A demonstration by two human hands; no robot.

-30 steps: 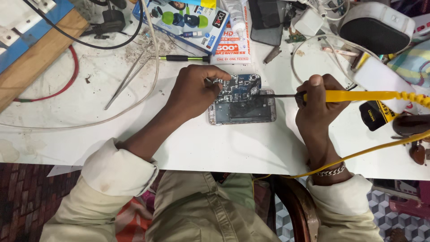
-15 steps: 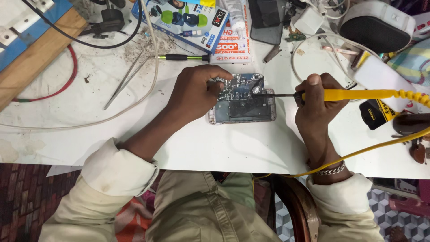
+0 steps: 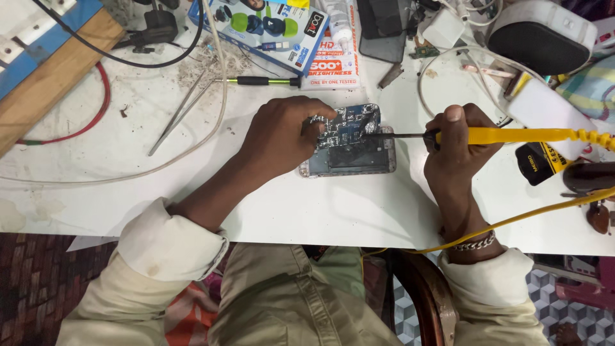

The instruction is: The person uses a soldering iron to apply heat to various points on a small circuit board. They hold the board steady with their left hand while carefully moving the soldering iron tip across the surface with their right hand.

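An opened phone (image 3: 349, 150) lies on the white table (image 3: 307, 211), back cover off, with its blue circuit board and silver shields showing. My left hand (image 3: 278, 138) rests over its left end and pins it down, fingertips on the board. My right hand (image 3: 458, 147) grips a yellow-handled soldering iron (image 3: 525, 135). Its dark metal tip (image 3: 391, 134) reaches left and touches the upper right part of the board. The iron's yellow cord (image 3: 532, 214) loops back under my right wrist.
Tweezers (image 3: 176, 118) and a green-handled screwdriver (image 3: 259, 81) lie behind my left hand. Boxes (image 3: 269, 22), a dark phone (image 3: 384, 29), a white cable coil (image 3: 448, 70) and a black-and-white device (image 3: 544, 35) crowd the far edge. A wood-and-blue board (image 3: 45, 51) sits at far left.
The iron's tip has slid left onto the board. My left hand stays on the phone, and the phone has barely shifted.
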